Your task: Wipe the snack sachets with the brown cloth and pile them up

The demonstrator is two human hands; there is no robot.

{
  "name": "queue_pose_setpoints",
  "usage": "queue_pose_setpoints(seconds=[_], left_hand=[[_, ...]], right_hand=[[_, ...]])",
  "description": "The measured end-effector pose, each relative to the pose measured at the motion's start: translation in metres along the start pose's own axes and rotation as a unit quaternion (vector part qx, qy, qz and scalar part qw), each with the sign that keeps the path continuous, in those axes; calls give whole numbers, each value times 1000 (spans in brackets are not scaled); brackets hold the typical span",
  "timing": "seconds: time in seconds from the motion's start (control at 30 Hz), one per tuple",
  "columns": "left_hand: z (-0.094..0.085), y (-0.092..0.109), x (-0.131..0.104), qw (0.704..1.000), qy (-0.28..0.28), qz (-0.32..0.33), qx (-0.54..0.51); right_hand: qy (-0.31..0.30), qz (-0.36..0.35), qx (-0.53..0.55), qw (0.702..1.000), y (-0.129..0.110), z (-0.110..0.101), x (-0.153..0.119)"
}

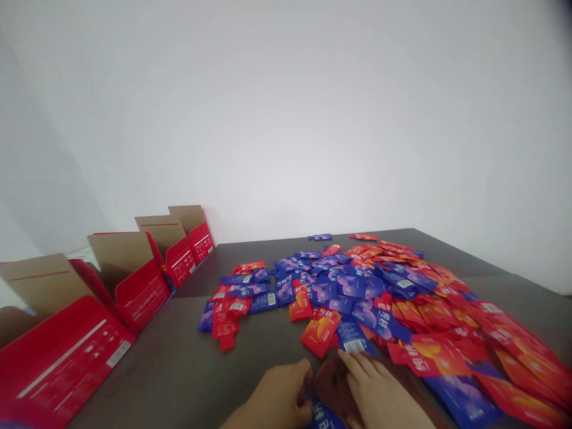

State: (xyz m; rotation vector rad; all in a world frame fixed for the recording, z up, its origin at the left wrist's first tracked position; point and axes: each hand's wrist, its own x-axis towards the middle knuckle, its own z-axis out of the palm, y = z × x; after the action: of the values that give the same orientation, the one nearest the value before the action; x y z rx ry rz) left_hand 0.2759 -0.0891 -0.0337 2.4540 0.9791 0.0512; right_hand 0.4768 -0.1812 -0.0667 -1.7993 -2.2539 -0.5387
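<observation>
Boxes (pixel 145 298), red outside and plain card inside: four standing in a row along the left, running near to far, their tall back flaps rising and their tops gaping; the low fronts are hiding the contents, so what they are holding cannot be told. Table (pixel 250 351), dark: bearing loose packets in red-orange and blue-purple. Main heap (pixel 353 286): spreading from the middle to the near right, colours mixing, packets overlapping. Small pile (pixel 236 295), both colours: lying left of the heap. Two strays, one blue (pixel 320 237) and one orange (pixel 363 236): lying at the far edge. Brown item (pixel 333 384), soft-looking: lying near, between the hands. Blue packet (pixel 325 416): showing partly beside it, at the near edge of view. Left hand (pixel 279 396): curling, partly closed, its fingers touching the blue packet; whether they are gripping cannot be told. Right hand (pixel 379 390): lying over the brown item, fingers nearly straight and close together; its grip, too, cannot be told.
</observation>
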Motion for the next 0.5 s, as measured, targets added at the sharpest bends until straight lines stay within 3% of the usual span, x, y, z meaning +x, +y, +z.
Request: queue_pose_setpoints(seconds=[0.13,0.37,0.5], left_hand=[[8,4,5,997,3,-4,78],[20,7,26,982,78,118,126],[12,7,25,991,84,81,59]], right_hand=[[-49,57,-33,997,7,-8,-3],[67,-35,-27,997,-17,8,3],[85,-23,12,996,7,5,3]])
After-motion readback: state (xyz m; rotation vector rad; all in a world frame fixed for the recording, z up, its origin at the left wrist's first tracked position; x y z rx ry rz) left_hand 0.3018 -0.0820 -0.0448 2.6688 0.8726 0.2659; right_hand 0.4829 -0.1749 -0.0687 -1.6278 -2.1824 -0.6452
